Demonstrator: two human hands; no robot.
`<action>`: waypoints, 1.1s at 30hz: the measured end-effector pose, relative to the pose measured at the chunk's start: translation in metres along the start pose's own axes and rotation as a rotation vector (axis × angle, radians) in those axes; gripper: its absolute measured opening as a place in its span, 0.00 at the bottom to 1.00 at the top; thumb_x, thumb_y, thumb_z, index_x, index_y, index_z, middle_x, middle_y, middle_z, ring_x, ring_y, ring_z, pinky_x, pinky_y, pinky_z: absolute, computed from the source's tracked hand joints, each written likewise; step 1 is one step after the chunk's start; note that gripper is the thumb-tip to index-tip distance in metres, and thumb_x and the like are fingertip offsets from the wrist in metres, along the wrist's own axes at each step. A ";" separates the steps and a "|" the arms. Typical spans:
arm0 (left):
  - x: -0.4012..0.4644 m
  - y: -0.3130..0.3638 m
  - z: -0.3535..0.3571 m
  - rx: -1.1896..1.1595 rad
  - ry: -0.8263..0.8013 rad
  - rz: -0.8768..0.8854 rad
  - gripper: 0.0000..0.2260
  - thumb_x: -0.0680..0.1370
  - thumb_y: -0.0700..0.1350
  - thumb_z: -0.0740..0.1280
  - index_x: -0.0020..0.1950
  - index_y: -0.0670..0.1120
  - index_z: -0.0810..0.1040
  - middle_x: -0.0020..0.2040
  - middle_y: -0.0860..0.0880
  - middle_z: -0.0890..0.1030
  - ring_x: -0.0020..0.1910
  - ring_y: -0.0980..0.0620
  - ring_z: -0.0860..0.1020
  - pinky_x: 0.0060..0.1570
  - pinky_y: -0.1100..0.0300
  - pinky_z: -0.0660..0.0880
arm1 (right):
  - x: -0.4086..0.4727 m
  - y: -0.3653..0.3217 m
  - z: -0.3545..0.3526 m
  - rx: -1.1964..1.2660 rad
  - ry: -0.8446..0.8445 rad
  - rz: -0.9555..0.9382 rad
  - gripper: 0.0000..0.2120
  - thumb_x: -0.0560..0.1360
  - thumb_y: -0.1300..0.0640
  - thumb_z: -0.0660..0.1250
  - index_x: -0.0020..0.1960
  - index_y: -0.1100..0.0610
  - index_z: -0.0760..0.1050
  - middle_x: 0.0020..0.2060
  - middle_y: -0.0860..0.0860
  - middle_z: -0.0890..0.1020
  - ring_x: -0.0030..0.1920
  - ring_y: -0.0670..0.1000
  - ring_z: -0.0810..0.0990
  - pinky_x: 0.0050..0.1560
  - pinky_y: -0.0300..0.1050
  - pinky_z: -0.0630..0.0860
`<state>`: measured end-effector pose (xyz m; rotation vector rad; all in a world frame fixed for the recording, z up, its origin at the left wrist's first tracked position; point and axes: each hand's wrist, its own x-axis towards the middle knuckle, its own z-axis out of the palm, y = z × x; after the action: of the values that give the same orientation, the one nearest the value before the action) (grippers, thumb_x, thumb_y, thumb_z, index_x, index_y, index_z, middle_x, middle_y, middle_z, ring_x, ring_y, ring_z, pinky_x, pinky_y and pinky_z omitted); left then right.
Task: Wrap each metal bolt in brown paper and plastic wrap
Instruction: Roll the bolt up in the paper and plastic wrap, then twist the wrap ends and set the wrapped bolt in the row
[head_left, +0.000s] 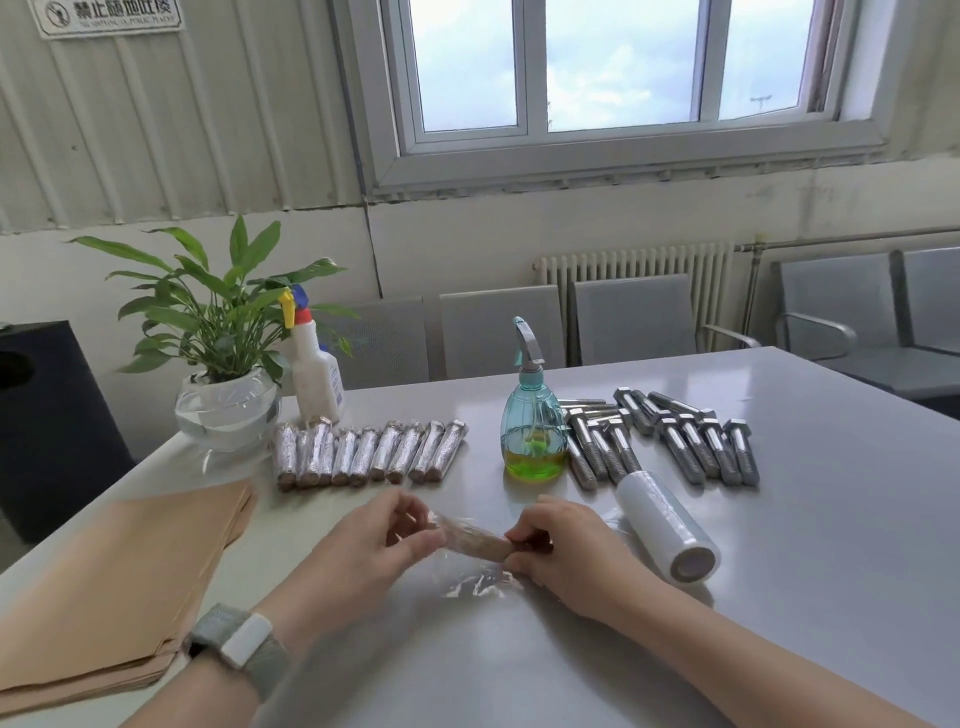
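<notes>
Pinching both ends of the heavy, stiff paper-wrapped bolt (475, 542) with left hand (363, 543) and right hand (558, 553) fingers; thin plastic wrap (478, 584) clinging, slippery.

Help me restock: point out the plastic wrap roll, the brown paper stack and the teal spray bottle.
plastic wrap roll (666, 525): head view, middle of its side.
brown paper stack (119, 587): head view, top sheet.
teal spray bottle (533, 434): head view, its body.

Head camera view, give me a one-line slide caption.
Both hands, left and right, roll plastic wrap around a paper-wrapped bolt.
</notes>
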<state>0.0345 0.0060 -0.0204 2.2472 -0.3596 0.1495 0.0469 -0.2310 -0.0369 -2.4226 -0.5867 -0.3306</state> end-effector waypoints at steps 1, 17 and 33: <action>0.005 0.007 0.002 -0.093 0.039 0.017 0.07 0.75 0.50 0.72 0.49 0.52 0.77 0.41 0.48 0.82 0.37 0.56 0.76 0.40 0.60 0.73 | -0.001 0.000 -0.002 -0.002 0.004 0.018 0.09 0.72 0.52 0.74 0.51 0.53 0.81 0.44 0.44 0.79 0.47 0.46 0.75 0.44 0.31 0.66; 0.068 0.065 0.118 -0.447 0.291 0.071 0.12 0.69 0.48 0.75 0.32 0.54 0.73 0.28 0.57 0.75 0.28 0.61 0.72 0.31 0.70 0.68 | -0.011 0.009 -0.006 0.109 0.071 0.056 0.06 0.71 0.62 0.69 0.47 0.59 0.82 0.50 0.49 0.80 0.47 0.49 0.79 0.50 0.43 0.76; 0.068 0.069 0.127 -0.753 0.079 -0.163 0.10 0.70 0.47 0.74 0.31 0.48 0.78 0.30 0.48 0.71 0.32 0.51 0.73 0.30 0.47 0.80 | -0.009 0.031 -0.103 -0.408 0.098 0.380 0.21 0.74 0.36 0.64 0.57 0.51 0.76 0.52 0.48 0.79 0.53 0.50 0.78 0.49 0.45 0.74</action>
<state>0.0767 -0.1474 -0.0361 1.5107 -0.1490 0.0084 0.0445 -0.3205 0.0242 -2.8148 -0.0034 -0.4355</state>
